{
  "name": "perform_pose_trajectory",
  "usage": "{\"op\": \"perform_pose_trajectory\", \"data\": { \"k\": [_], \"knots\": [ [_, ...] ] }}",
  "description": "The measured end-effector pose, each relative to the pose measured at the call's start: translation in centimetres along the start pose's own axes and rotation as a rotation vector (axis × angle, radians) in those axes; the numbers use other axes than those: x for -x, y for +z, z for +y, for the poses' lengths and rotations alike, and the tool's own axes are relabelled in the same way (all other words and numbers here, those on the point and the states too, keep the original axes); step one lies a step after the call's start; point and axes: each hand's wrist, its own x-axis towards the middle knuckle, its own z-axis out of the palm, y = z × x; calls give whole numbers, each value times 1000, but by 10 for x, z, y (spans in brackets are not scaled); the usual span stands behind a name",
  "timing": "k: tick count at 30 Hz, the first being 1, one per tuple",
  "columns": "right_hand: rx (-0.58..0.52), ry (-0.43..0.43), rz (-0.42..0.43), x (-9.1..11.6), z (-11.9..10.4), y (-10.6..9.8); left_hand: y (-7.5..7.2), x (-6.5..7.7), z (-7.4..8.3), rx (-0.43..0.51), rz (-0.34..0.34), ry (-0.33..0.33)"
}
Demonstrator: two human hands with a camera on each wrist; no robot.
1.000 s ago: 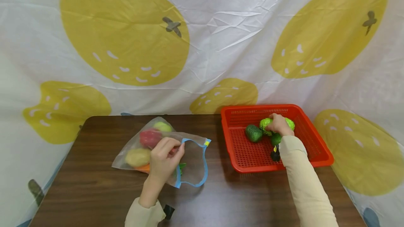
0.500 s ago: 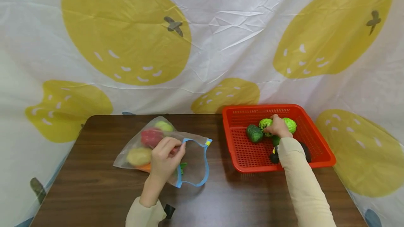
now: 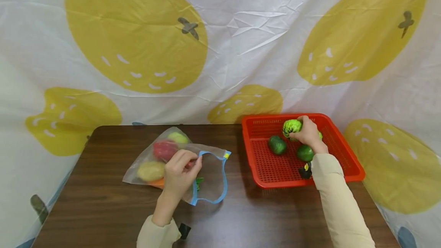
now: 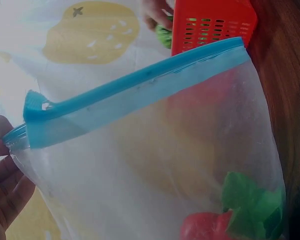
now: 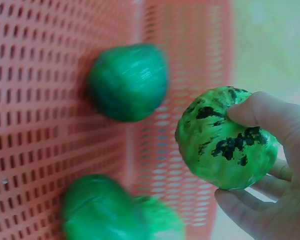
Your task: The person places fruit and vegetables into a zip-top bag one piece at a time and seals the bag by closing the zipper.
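Note:
My left hand [image 3: 180, 171] pinches the blue-edged mouth of a clear mesh zip bag [image 3: 210, 148], which lies on the table with its opening spread toward the right. Through its side show a red fruit [image 3: 164, 150], a yellowish oval one [image 3: 151, 171] and a light green one [image 3: 177, 137]. My right hand [image 3: 309, 133] grips a bumpy bright green custard apple [image 5: 227, 140] with black patches, thumb on top and fingers beneath. It hangs over the red basket [image 3: 256, 177]. Two dark green avocado-like fruits [image 3: 277, 145] and another light green one [image 5: 160, 220] lie below it.
A dark item with a yellow spot [image 3: 305, 170] shows by the right sleeve, over the basket. The brown wooden table [image 3: 96, 209] ends at a white curtain [image 3: 220, 68] printed with yellow fruit.
My right hand has lifted the custard apple up from among the other fruits in the basket. The left hand and the bag have stayed in place.

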Motion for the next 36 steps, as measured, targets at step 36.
{"op": "perform_pose_trajectory", "data": {
  "k": [36],
  "knots": [
    [-362, -902, 177, 137, -134, 75, -1, 5, 1, -47, 34, 11]
  ]
}}
